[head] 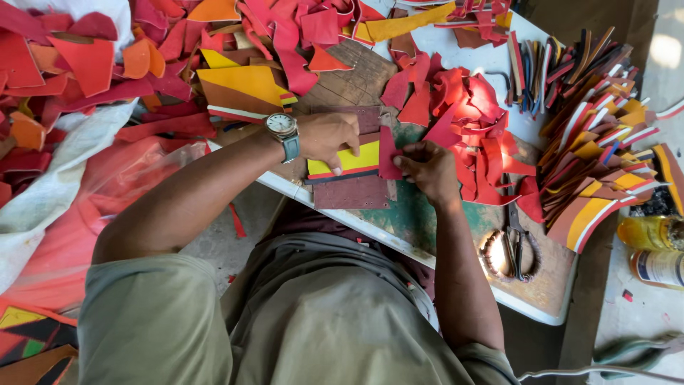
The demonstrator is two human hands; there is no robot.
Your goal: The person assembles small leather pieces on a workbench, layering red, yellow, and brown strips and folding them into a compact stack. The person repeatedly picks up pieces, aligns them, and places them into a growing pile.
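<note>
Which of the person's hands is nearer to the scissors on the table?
The right hand. It is pinching a red piece up and to the left of the scissors. The left hand, with the wristwatch, is farther left, resting on the yellow strip.
</note>
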